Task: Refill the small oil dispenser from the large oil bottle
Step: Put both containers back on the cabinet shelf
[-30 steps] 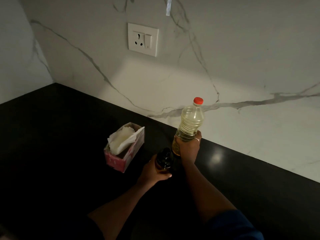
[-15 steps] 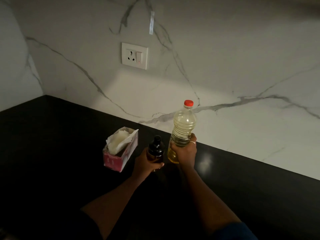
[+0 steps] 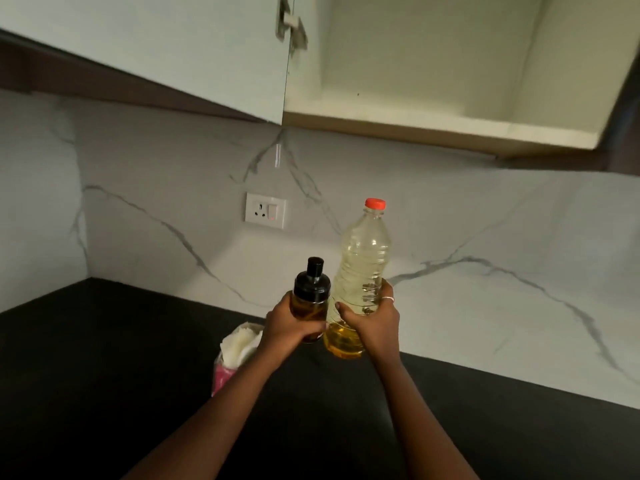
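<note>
I see my left hand (image 3: pixel 289 323) wrapped around the small amber glass oil dispenser with the black pump top (image 3: pixel 310 296), holding it upright. My right hand (image 3: pixel 372 322) grips the large clear plastic oil bottle (image 3: pixel 363 258) low on its body, its red screw cap (image 3: pixel 375 203) on and yellow oil pooled at the bottom. Both are held in the air above the black countertop (image 3: pixel 104 358), side by side; I cannot tell if they touch. A pink tissue box (image 3: pixel 225 372) sits below my left wrist.
</note>
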`<state>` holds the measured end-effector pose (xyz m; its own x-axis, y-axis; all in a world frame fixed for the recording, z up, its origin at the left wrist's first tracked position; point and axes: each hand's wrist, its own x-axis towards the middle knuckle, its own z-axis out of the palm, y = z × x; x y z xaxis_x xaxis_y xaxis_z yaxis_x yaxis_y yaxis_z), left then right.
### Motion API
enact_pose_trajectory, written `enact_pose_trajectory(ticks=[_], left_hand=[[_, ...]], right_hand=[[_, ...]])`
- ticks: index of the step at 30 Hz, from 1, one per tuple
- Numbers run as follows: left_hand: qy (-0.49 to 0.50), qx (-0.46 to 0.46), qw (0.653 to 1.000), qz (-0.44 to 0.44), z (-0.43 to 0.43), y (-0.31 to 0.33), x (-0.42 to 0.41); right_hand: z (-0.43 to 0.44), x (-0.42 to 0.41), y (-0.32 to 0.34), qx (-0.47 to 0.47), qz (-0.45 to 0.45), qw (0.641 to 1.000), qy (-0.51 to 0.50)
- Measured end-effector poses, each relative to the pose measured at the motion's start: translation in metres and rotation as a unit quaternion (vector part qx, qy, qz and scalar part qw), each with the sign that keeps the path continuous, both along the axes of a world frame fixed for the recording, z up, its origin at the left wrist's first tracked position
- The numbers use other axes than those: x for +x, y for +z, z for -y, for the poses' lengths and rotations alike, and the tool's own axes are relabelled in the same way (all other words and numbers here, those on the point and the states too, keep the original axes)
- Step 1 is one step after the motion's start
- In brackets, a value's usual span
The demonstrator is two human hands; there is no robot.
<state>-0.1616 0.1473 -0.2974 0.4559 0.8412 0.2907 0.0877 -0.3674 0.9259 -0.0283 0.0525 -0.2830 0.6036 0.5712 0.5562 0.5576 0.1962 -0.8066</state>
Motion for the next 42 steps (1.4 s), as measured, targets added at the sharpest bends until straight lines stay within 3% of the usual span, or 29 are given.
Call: enact_pose_trajectory(ticks=[6, 13, 17, 21, 31, 42], left_hand=[[-0.048, 0.046, 0.996, 0.061, 0.024, 0.094, -0.016], [-0.132, 0.067, 0.974, 0.171, 0.051, 0.230, -0.012], [-0.187, 0.064, 0.965, 0.171, 0.045, 0.308, 0.005], [-0.172, 0.080, 0.971, 0.143, 0.032, 0.363, 0.039], [-0.123, 0.033, 0.988, 0.090, -0.017, 0.382, 0.127], [-0.091, 0.020, 0.995, 0.018, -0.035, 0.386, 0.144]], right_hand=[[0.044, -0.017, 0.106, 0.045, 0.061, 0.997, -0.010], [0.091, -0.010, 0.255, 0.078, 0.050, 0.996, 0.018], [0.101, 0.007, 0.326, 0.098, 0.068, 0.993, 0.007], [0.090, 0.034, 0.375, 0.104, 0.057, 0.993, 0.010], [0.018, 0.107, 0.403, 0.121, 0.063, 0.988, -0.072], [-0.023, 0.136, 0.403, 0.077, 0.064, 0.991, -0.088]])
